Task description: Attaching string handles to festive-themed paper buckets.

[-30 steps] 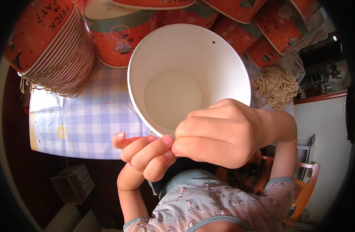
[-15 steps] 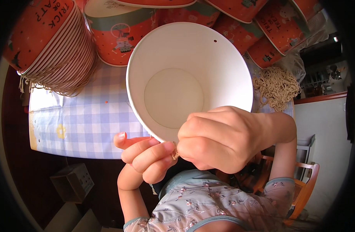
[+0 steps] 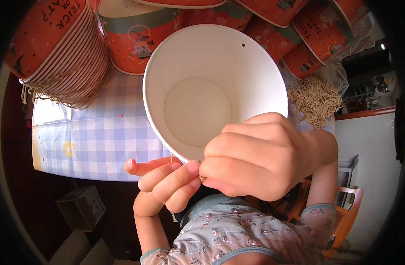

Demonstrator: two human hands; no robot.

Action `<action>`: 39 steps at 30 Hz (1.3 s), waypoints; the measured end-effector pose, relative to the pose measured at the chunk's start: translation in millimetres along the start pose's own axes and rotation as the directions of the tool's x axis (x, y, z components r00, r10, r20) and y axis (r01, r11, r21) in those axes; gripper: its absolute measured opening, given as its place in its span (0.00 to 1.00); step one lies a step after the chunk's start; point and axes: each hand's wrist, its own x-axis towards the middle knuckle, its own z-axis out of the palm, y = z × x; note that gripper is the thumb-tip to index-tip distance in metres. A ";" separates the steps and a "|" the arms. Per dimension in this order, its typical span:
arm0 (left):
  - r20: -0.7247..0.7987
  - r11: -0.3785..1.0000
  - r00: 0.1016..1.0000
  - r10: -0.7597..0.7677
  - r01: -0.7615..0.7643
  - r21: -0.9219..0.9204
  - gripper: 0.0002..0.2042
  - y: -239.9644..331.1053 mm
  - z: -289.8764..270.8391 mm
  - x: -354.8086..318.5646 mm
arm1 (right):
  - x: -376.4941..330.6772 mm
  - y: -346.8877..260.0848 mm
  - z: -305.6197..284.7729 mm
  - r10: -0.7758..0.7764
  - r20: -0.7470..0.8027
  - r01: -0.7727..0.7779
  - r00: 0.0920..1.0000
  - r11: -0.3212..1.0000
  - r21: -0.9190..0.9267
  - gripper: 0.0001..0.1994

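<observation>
A white-lined paper bucket (image 3: 255, 79) tilts toward me, its open mouth facing up and a small punched hole (image 3: 243, 45) near the far rim. At its near rim, my left hand (image 3: 169, 185) pinches a bit of tan twine (image 3: 203, 179) between thumb and fingers, with one finger stretched out to the left. My right hand (image 3: 259, 161) is closed in a fist right beside it, fingertips meeting the same twine just below the rim. Most of the twine there is hidden behind my fingers.
Nested red buckets (image 3: 56, 53) with twine handles stand at the left. More red printed buckets (image 3: 154, 39) crowd the back. A heap of loose twine (image 3: 316, 101) lies at the right on the checkered tablecloth (image 3: 101, 150). A cardboard box (image 3: 81, 207) sits below the table; a wooden chair (image 3: 350, 212) is at lower right.
My right hand has turned slightly and its knuckles have risen. The outstretched finger of my left hand reaches farther left. Less of the twine shows between the hands; the bucket has barely shifted.
</observation>
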 end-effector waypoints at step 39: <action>-0.386 0.994 0.922 -0.005 0.047 0.099 0.07 5.0 24.6 -1.9 | -5.3 -5.0 9.2 0.082 -0.048 -0.078 0.995 0.995 0.066 0.07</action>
